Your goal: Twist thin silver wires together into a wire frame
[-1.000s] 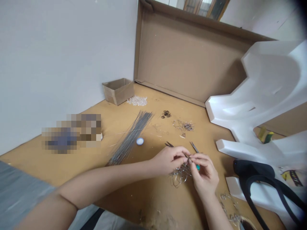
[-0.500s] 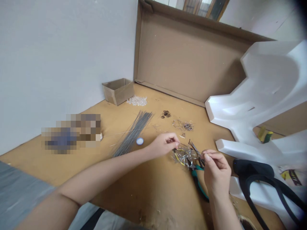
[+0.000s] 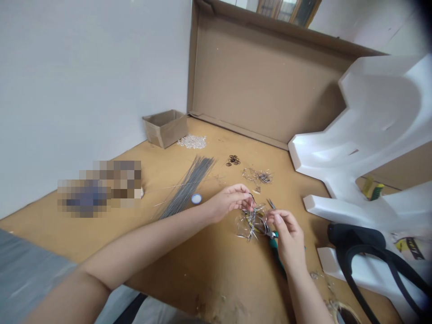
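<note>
My left hand [image 3: 232, 201] is closed in a pinch on a thin dark piece above a tangle of silvery wire loops [image 3: 249, 225]. Close by on the right, my right hand [image 3: 286, 227] has its thumb and fingertips pressed together at the tangle's right edge; whatever they hold is too small to name. Teal-handled pliers [image 3: 274, 245] lie partly under my right hand and wrist. Dark pointed metal tips [image 3: 271, 204] show just beyond that hand. A bundle of straight grey wires [image 3: 187, 189] lies left of my left hand.
Behind are black rings [image 3: 232, 160], another wire pile [image 3: 265, 176], clear small pieces [image 3: 193, 141] and an open cardboard box [image 3: 165, 128]. A small round white-and-blue item [image 3: 196, 198] sits by the wires. White foam [image 3: 313, 153] and a black strap-like object [image 3: 357, 238] stand right.
My right hand has moved left, closer to my left hand. The wire tangle has shifted left and a dark piece now shows at my left fingertips.
</note>
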A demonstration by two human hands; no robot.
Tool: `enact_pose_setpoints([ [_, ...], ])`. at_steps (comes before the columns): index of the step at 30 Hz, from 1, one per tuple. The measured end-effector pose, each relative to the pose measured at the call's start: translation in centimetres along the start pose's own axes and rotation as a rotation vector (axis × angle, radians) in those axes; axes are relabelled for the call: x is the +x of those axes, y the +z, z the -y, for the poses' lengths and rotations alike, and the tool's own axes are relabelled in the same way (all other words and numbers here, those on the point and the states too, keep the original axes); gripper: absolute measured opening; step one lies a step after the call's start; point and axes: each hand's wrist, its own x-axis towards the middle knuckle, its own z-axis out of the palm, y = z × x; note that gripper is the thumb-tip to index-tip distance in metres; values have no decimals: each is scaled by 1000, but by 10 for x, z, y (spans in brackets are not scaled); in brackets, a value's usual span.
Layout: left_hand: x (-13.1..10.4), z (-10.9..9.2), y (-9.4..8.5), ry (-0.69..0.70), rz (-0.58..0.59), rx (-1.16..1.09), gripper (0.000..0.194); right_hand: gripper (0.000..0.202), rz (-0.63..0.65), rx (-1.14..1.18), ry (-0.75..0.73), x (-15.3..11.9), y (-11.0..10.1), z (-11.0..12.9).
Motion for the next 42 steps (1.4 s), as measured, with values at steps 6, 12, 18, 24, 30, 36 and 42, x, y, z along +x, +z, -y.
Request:
enact_pose_setpoints([
  [6,3,3,-6,-24,-38,-28,20,20,121,-118,82,-2,8,5],
  [12,4,1,-1,111,-226,446,23,24,-34,62,204,2,8,-2],
  [18,-21,-3,25,239,-111,1124,28,21,-108,176,220,2,8,-7],
  [24,-18,3,20,412,33,1369,15,16,-59,413,285,3,11,-5],
  [30,-8,-3,6,515,96,1300,15,16,52,627,367,10,-1,3],
  [36,-9,-8,8,549,55,1210,15,37,132,591,267,6,-3,4],
  [42,-5,-6,-1,530,46,1067,19,49,172,444,142,2,-2,1],
])
